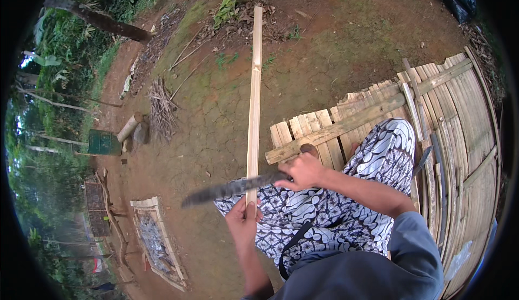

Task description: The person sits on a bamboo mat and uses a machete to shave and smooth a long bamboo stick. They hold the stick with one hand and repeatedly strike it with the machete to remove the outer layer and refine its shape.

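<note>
My left hand [242, 220] is closed around the near end of a long, pale split-bamboo strip [254, 105], thumb along its face. The strip stretches away from me over the bare ground toward a tree base. In my right hand [303, 173] is a machete [232, 188], gripped by its handle, part of which shows above the fist. Its dark, broad blade points left and crosses the strip just beyond my left hand. The blade looks slightly blurred; whether its edge touches the strip, I cannot tell. Patterned black-and-white cloth [330, 208] covers my legs underneath.
A bamboo slat platform [470, 121] lies under and right of me, with loose strips [432, 192] on it. A bundle of sticks [161, 108], a green container [104, 142], a log [130, 127] and a framed tray [157, 240] are on the ground at left. Tree trunks stand farther off.
</note>
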A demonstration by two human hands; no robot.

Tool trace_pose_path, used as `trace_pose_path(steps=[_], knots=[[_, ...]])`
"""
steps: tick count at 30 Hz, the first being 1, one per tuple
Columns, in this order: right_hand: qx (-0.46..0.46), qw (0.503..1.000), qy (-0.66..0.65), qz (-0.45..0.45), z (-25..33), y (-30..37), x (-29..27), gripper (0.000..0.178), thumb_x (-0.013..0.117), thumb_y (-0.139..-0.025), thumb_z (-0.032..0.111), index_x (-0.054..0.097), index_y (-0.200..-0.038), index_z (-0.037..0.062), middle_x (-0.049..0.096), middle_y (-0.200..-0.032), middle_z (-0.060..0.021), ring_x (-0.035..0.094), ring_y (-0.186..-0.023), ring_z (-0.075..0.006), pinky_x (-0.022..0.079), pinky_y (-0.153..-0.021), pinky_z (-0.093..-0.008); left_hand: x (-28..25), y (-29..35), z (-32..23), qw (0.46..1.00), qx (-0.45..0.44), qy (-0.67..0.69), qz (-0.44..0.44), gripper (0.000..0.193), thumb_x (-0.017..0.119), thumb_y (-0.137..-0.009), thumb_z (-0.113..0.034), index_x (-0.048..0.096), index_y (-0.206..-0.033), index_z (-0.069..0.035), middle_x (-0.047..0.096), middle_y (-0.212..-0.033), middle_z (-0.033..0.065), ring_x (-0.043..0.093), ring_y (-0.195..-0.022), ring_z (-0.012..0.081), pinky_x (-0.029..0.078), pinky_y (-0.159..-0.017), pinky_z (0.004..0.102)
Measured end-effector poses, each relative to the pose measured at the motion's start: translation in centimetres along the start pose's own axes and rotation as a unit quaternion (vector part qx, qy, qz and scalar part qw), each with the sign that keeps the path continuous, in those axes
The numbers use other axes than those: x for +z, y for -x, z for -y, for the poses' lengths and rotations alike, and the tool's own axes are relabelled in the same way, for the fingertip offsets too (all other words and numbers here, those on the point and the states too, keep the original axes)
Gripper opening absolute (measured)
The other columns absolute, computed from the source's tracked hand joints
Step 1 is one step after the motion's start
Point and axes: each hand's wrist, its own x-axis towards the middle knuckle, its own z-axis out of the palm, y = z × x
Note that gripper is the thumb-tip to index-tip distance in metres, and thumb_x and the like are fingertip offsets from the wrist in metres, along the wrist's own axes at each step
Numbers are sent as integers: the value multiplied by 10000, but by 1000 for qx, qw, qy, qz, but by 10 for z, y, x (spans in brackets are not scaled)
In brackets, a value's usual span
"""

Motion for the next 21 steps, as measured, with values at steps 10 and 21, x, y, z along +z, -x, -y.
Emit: trace_pose_path(steps=[10,21], knots=[[-5,1000,23,3,-11,2,1,630,512,-854,638,671,-855,29,631,-609,-140,629,-509,-312,492,-469,-397,1,-10,23,997,28,28,-69,184,652,-821,85,630,-1003,84,685,-934,96,612,-728,93,469,-619,200],[56,998,17,21,-10,-9,-18,610,516,-864,613,669,-850,23,613,-577,-163,635,-530,-306,492,-485,-418,3,-3,24,993,-120,-8,-21,221,658,-902,-155,624,-1038,16,590,-766,-15,449,-568,33,343,-463,197]])
